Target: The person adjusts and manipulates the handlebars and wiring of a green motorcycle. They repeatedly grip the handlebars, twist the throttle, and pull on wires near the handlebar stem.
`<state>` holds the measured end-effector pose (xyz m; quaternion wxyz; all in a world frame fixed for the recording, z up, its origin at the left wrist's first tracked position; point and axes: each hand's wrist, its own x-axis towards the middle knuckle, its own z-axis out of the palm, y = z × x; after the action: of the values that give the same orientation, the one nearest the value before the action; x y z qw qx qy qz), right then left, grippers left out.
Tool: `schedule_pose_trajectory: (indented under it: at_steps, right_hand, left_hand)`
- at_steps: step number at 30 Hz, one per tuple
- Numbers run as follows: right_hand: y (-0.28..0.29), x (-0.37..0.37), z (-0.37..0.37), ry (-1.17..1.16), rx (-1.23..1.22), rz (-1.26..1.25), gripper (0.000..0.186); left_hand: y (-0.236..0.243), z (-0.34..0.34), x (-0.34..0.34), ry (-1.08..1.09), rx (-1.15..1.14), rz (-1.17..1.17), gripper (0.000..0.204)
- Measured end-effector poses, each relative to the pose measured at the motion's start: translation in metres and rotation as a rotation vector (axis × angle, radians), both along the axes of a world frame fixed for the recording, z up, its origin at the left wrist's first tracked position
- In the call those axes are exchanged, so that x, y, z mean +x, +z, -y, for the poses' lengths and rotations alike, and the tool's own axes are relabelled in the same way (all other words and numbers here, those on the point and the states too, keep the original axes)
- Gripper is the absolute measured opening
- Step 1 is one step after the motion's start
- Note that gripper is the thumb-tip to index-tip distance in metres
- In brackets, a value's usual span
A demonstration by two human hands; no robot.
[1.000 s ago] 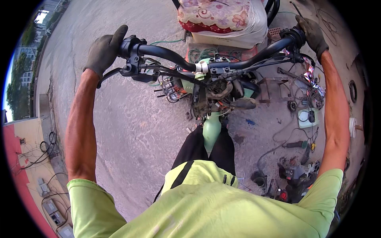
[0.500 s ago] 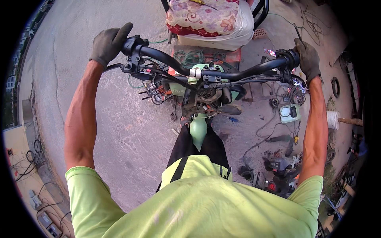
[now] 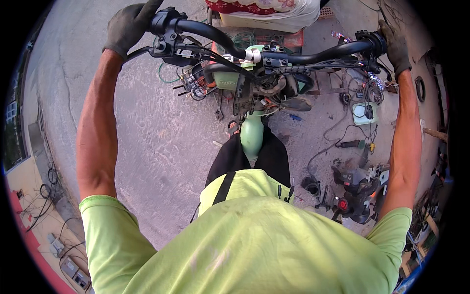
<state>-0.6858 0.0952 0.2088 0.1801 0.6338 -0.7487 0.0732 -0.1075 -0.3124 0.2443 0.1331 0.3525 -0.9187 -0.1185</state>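
A black motorcycle handlebar (image 3: 215, 36) spans the view in front of me. My left hand (image 3: 128, 30), in a dark grey glove, is closed round its left grip, just outside the switch housing; the thumb lies across the top. A black lever (image 3: 136, 54) runs below that hand. At the right end, my right hand (image 3: 396, 49), gloved alike, is closed on the other grip, with its fingertips partly hidden. A second lever (image 3: 384, 71) sits beside it. Below the bar are exposed cables and a light green front fender (image 3: 251, 136), between my black-trousered legs.
A cushioned seat with a flowered cover (image 3: 259, 6) stands ahead. On the floor at right lie a pale green container (image 3: 364, 113), an angle grinder (image 3: 352, 144), tangled cables and dark machine parts (image 3: 355, 181). A wrench (image 3: 219, 105) lies left of the fender.
The handlebar and both hands have shifted up in the view, and the right end has moved right. Both hands keep their hold. The flowered seat has slid toward the top edge.
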Motion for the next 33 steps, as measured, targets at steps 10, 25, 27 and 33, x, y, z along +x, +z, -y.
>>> schedule_pose_trajectory:
  at_steps: [10, 25, 27, 33]
  right_hand:
    - [0.023, 0.027, 0.004, -0.078, -0.028, 0.137, 0.026]
    - [0.019, 0.058, -0.004, -0.253, -0.017, 0.255, 0.041]
    - [0.031, 0.064, -0.008, -0.398, 0.013, 0.334, 0.043]
    - [0.031, 0.062, -0.004, -0.475, 0.036, 0.470, 0.059]
  left_hand:
    - [0.009, -0.049, -0.009, -0.006, 0.179, -0.044, 0.069]
    - [0.006, 0.013, -0.022, -0.032, 0.082, 0.084, 0.073]
    - [0.004, 0.010, -0.031, -0.012, 0.035, 0.085, 0.071]
    - [-0.003, 0.003, -0.029, -0.012, -0.008, 0.035, 0.073]
